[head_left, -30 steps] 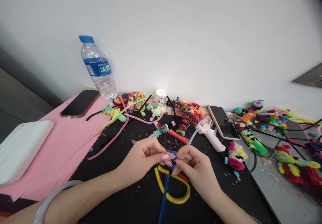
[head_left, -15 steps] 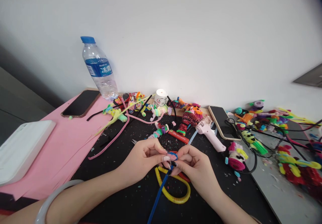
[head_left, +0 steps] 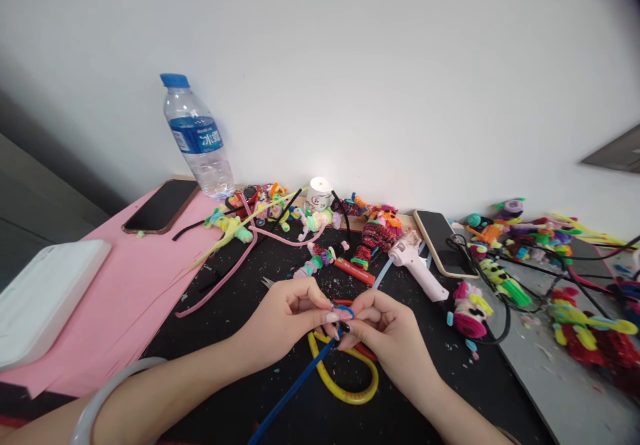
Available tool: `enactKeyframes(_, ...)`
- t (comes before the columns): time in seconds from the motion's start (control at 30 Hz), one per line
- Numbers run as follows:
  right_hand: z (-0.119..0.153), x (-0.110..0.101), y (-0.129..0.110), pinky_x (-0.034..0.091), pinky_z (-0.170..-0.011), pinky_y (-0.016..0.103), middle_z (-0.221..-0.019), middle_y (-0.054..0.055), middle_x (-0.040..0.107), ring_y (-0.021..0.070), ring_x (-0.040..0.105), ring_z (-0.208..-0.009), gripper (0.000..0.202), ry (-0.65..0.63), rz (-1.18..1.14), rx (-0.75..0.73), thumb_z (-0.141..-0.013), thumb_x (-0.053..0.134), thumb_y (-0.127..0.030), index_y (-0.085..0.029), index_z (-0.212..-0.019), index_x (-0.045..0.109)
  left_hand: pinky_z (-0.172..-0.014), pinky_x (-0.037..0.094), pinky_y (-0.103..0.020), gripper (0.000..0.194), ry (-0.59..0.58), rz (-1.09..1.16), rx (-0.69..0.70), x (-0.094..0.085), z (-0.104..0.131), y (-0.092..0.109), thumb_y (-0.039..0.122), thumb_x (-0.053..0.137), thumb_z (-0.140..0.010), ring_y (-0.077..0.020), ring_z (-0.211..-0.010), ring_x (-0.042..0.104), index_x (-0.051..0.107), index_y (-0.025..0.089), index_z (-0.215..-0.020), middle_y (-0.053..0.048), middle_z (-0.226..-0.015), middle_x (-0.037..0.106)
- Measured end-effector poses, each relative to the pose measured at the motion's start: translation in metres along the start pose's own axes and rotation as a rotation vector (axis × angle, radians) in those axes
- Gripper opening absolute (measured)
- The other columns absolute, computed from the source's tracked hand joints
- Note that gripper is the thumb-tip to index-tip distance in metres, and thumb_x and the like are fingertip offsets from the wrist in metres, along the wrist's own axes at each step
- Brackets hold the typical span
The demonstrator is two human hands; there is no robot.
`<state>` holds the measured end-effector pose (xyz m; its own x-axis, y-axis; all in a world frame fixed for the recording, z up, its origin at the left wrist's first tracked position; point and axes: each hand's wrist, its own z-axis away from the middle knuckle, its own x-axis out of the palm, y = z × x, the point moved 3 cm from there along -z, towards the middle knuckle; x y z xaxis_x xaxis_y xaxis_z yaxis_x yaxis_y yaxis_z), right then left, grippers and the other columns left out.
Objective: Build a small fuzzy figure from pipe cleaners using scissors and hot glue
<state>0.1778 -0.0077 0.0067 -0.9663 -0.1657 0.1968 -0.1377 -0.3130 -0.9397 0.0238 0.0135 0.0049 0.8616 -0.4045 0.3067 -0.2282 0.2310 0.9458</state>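
Note:
Both hands meet over the black mat (head_left: 220,392) at the lower middle. My left hand (head_left: 295,308) pinches a small pink piece (head_left: 343,312) edged with blue. On its right side, my right hand (head_left: 383,325) pinches the blue edge and the top of a blue strip (head_left: 293,388), which hangs down toward the lower left. The fingers hide part of the small piece. Beneath the hands lie scissors with a yellow handle loop (head_left: 367,395); their pointed tips (head_left: 269,282) show left of my left hand.
A pink glue gun (head_left: 420,273), a phone (head_left: 443,242) and a red stick (head_left: 354,272) lie beyond the hands. Colourful fuzzy figures (head_left: 380,232) line the wall, near a paper cup (head_left: 320,194). At the left are a water bottle (head_left: 200,142), another phone (head_left: 161,206) and a white box (head_left: 50,298).
The lower end of the blue strip has swung to the left. Both hands stay in nearly the same place, still pinching the small piece.

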Motion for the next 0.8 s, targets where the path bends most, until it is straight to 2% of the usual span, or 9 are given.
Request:
enactKeyframes(0.53, -0.001, 0.000, 0.000, 0.053, -0.052, 0.016, -0.057, -0.003, 0.070, 0.0118, 0.069, -0.052, 0.026, 0.002, -0.014, 0.007, -0.066, 0.078, -0.028, -0.018, -0.067, 0.054, -0.063, 0.051, -0.024, 0.016, -0.003, -0.085, 0.039, -0.001, 0.001, -0.001, 0.017, 0.068, -0.076, -0.0118, -0.061, 0.065, 0.058, 0.015, -0.063, 0.001, -0.064, 0.068)
enactKeyframes(0.67, -0.001, -0.001, 0.001, 0.053, -0.052, 0.016, -0.059, -0.003, 0.071, 0.0116, 0.069, -0.053, 0.026, -0.005, -0.006, 0.003, -0.067, 0.077, -0.029, -0.018, -0.067, 0.053, -0.063, 0.051, -0.023, 0.015, 0.005, -0.231, 0.133, -0.003, 0.001, 0.003, 0.017, 0.065, -0.078, -0.0124, -0.063, 0.065, 0.062, 0.015, -0.063, 0.000, -0.065, 0.069)
enactKeyframes(0.8, 0.000, -0.003, 0.002, 0.053, -0.055, 0.016, -0.063, -0.002, 0.071, 0.0121, 0.070, -0.057, 0.024, -0.005, 0.052, -0.032, -0.069, 0.075, -0.031, -0.018, -0.071, 0.055, -0.060, 0.050, -0.023, 0.015, 0.041, -0.474, 0.345, -0.006, 0.003, 0.010, 0.012, 0.062, -0.079, -0.0134, -0.063, 0.066, 0.065, 0.015, -0.064, -0.003, -0.067, 0.070)
